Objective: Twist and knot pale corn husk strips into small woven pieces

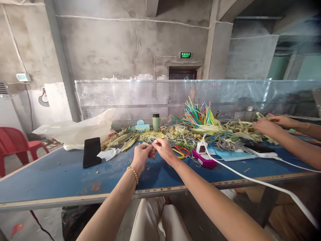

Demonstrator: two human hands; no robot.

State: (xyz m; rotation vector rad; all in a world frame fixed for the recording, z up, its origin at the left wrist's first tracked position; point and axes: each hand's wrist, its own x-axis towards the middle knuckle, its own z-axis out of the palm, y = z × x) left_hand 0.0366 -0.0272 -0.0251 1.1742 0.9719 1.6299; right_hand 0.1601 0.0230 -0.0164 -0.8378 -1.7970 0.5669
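Note:
My left hand (140, 155), with a gold bead bracelet on its wrist, and my right hand (164, 149) meet above the blue table (62, 177). Both pinch a thin pale strip (150, 144) stretched between their fingertips. Just beyond them lies a heap of pale green and yellow leaf strips (173, 134). A bunch of colourful thin sticks (198, 115) stands behind the heap.
A black phone (91, 151) and crumpled paper (108, 154) lie left of my hands, a white plastic bag (80, 129) behind. A green flask (155, 122), pink device (204, 160) and white cable (250, 179) sit right. Another person's hands (269, 124) work at far right. A perforated metal screen (140, 97) backs the table.

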